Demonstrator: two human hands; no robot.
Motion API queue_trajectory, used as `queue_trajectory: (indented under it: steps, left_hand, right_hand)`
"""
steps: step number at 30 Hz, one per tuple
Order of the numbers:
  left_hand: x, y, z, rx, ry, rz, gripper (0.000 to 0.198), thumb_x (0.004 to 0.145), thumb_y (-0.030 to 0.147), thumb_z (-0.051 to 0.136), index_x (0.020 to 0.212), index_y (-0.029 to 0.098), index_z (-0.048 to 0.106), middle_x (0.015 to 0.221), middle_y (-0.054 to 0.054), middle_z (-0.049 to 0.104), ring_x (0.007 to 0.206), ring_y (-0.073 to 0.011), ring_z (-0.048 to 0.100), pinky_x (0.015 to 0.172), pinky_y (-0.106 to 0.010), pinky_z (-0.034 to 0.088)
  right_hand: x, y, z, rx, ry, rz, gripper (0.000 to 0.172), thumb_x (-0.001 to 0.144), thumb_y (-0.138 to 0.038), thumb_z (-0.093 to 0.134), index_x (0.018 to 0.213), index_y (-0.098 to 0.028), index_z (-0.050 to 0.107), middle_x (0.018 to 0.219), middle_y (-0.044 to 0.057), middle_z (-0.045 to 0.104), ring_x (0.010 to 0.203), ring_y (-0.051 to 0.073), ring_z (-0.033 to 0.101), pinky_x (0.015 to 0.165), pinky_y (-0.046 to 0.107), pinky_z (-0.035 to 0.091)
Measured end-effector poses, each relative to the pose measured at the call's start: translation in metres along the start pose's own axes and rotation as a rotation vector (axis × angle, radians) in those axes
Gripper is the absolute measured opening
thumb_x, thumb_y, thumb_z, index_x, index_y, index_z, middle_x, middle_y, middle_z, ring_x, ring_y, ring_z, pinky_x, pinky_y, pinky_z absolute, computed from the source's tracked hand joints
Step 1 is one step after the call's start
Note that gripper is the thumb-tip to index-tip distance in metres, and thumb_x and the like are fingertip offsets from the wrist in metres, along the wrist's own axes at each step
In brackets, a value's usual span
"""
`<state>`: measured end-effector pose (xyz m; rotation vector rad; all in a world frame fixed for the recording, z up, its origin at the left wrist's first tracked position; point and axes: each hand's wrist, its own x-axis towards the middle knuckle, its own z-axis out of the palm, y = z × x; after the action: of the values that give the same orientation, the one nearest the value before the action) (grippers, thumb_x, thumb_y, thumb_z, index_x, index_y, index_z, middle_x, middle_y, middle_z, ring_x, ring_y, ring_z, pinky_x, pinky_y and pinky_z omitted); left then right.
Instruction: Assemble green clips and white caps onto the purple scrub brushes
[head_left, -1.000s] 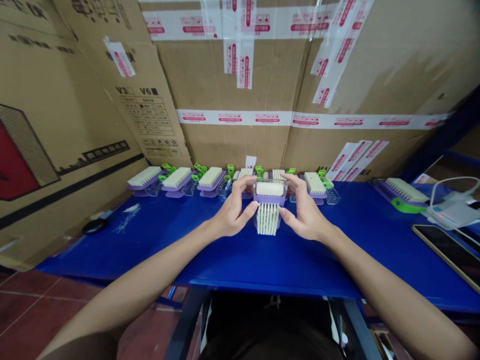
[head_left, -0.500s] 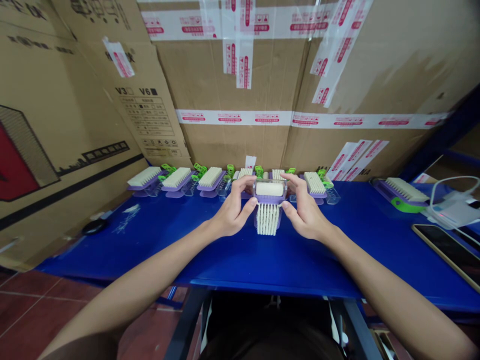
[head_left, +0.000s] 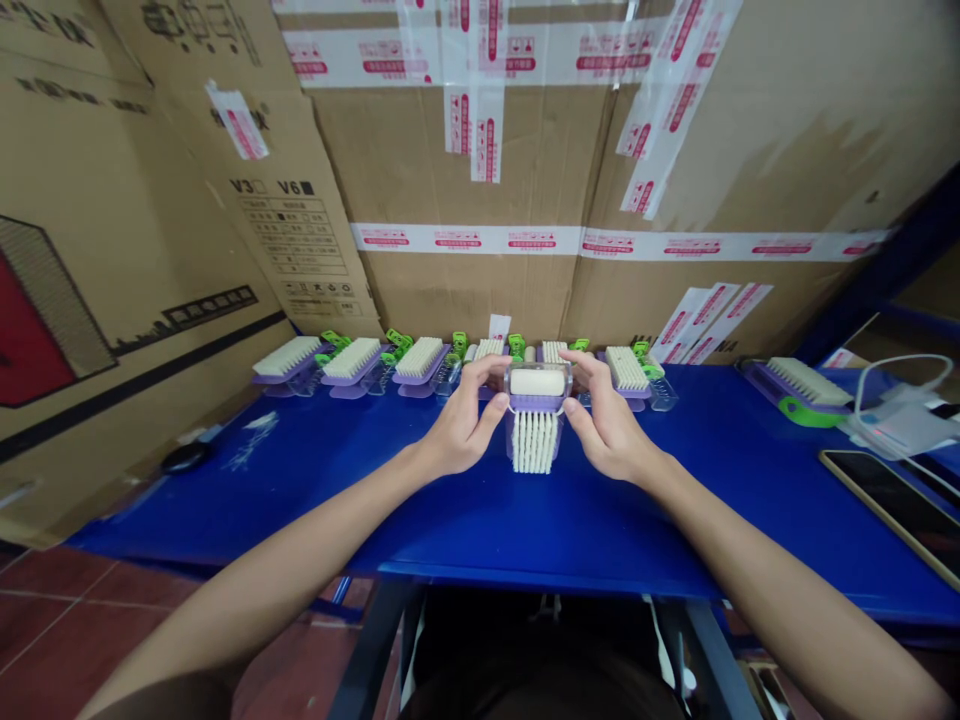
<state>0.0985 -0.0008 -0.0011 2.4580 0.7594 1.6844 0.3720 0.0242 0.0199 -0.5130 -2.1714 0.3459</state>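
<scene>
Between my two hands is a purple scrub brush with white bristles facing up and a clear housing that holds a white roller-like piece. My left hand grips its left side, with the thumb at the near edge and the fingers curled behind. On the opposite side my right hand grips it the same way. The fingertips behind the housing are partly hidden. Behind my hands, similar brushes stand in a row, among them one brush left of my left hand and another brush beyond my right hand.
The blue table runs up to a taped cardboard wall. To the right lie a purple brush with a green part, a white device with a cable and a phone. A black round object sits at left.
My hands keep hold of the brush in nearly the same place. The thumbs have shifted slightly at the housing's near edge, and the view has moved a little.
</scene>
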Motion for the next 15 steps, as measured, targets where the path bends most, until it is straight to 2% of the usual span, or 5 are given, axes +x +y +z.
queue_trajectory:
  steps: [10, 15]
  left_hand:
    - [0.0000, 0.0004, -0.0002, 0.003, 0.010, -0.004, 0.046, 0.125, 0.041, 0.050, 0.168, 0.029, 0.043, 0.137, -0.012, 0.068, 0.122, -0.0268, 0.072, 0.107, -0.051, 0.063]
    - [-0.0009, -0.0002, -0.0022, 0.006, 0.007, -0.008, 0.045, 0.125, 0.041, 0.049, 0.169, 0.031, 0.044, 0.139, -0.012, 0.067, 0.122, -0.0269, 0.072, 0.109, -0.053, 0.062]
  right_hand:
    - [0.0008, 0.0003, -0.0003, -0.025, -0.001, 0.003, 0.057, 0.124, -0.054, 0.039, 0.176, -0.031, 0.035, 0.148, 0.017, 0.069, 0.129, 0.038, 0.073, 0.113, 0.065, 0.063]
    - [0.0012, 0.0011, -0.0019, -0.029, 0.005, -0.009, 0.059, 0.123, -0.055, 0.041, 0.177, -0.033, 0.037, 0.157, 0.016, 0.066, 0.127, 0.037, 0.073, 0.113, 0.066, 0.063]
